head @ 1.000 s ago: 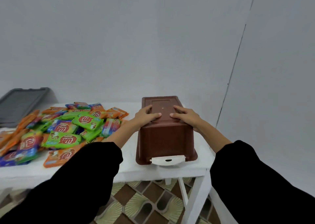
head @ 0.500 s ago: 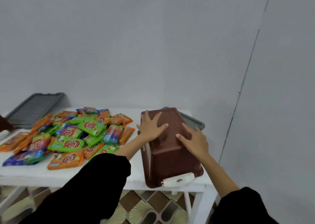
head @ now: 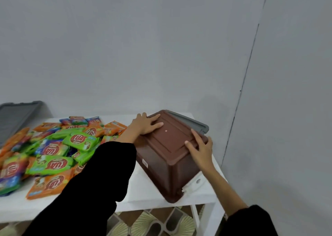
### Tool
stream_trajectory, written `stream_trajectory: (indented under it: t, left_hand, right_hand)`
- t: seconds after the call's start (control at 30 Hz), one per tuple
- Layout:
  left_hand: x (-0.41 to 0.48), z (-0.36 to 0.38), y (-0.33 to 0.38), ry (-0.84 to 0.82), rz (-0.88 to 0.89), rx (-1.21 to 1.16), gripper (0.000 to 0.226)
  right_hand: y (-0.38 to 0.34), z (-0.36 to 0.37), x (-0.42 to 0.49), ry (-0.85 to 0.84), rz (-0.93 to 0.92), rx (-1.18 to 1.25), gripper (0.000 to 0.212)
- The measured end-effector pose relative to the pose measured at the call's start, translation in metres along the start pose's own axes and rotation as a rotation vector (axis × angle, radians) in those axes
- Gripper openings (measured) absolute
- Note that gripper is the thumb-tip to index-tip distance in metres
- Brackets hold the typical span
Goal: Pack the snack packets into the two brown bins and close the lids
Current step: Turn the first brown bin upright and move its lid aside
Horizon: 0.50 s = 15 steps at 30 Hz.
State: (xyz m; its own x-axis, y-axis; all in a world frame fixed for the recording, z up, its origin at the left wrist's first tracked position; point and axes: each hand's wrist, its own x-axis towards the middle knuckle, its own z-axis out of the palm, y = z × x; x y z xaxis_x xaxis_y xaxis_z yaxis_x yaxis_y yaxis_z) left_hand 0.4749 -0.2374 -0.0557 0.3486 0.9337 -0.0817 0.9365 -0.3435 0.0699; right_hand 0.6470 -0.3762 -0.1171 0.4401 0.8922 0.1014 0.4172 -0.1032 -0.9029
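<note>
Head view — both hands point(head: 147, 124) point(head: 200, 148) flat on upturned brown bin point(head: 167, 156), packets point(head: 53, 163) marked "TUAT".

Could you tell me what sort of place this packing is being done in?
Probably a plain indoor room set up for the job, not a shop or kitchen: bare grey walls, a simple white table in the corner, and patterned floor tiles beneath it.

Smooth brown plastic bin point(head: 167, 156); glossy foil-like snack packets point(head: 52, 163); matt table point(head: 143, 190).

Both hands flat on upturned brown bin point(head: 167, 156), snack packets point(head: 53, 146) beside, white table point(head: 143, 190)
</note>
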Motion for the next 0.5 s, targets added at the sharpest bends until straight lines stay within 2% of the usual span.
stream_trajectory:
  t: [0.13, 0.23, 0.5]
  left_hand:
    - [-0.019, -0.002, -0.014, -0.038, -0.061, 0.094, 0.063]
    - [-0.037, 0.006, -0.014, -0.015, -0.102, 0.123, 0.064]
    - [-0.058, 0.025, -0.011, 0.061, -0.210, 0.070, 0.068]
  right_hand:
    - [0.002, -0.014, 0.047, -0.120, 0.002, -0.029, 0.049]
    - [-0.012, -0.014, 0.074, -0.192, -0.009, -0.173, 0.045]
    - [-0.031, -0.001, 0.086, -0.162, -0.103, -0.458, 0.044]
